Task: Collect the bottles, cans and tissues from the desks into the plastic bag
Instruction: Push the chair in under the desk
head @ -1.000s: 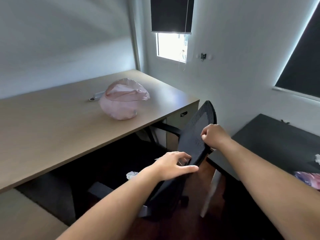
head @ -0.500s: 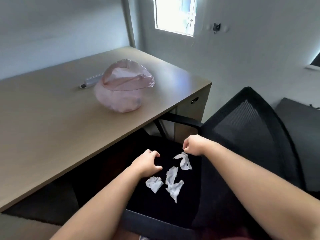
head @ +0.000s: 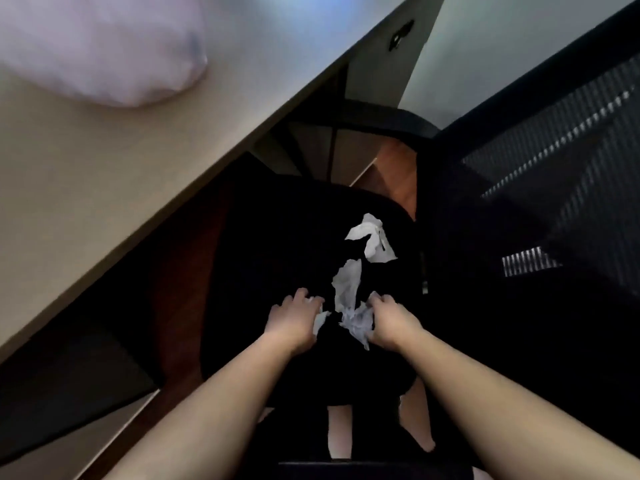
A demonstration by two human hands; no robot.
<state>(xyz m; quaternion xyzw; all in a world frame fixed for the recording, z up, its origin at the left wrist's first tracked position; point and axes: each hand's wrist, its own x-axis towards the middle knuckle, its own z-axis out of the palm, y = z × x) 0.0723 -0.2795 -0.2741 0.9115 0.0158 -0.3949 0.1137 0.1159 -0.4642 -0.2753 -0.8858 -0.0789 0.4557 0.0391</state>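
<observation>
Crumpled white tissues lie on the black seat of an office chair [head: 277, 244]. My left hand [head: 294, 318] curls over a small tissue [head: 320, 320] at its fingertips. My right hand [head: 389, 322] grips the lower end of a long crumpled tissue [head: 348, 292]. A third tissue [head: 372, 242] lies loose farther up the seat, untouched. The pink plastic bag [head: 114, 53] sits on the wooden desk [head: 104, 174] at the upper left, blurred and apart from both hands.
The chair's mesh backrest [head: 547, 161] rises on the right. The desk edge runs diagonally above the seat, with a drawer unit [head: 388, 71] beneath it. Reddish wooden floor [head: 394, 168] shows between chair and desk. My legs show at the bottom.
The view has tipped steeply down and closer to the seat. Both hands have dropped onto the tissues: the left closed over the small one, the right took hold of the long one.
</observation>
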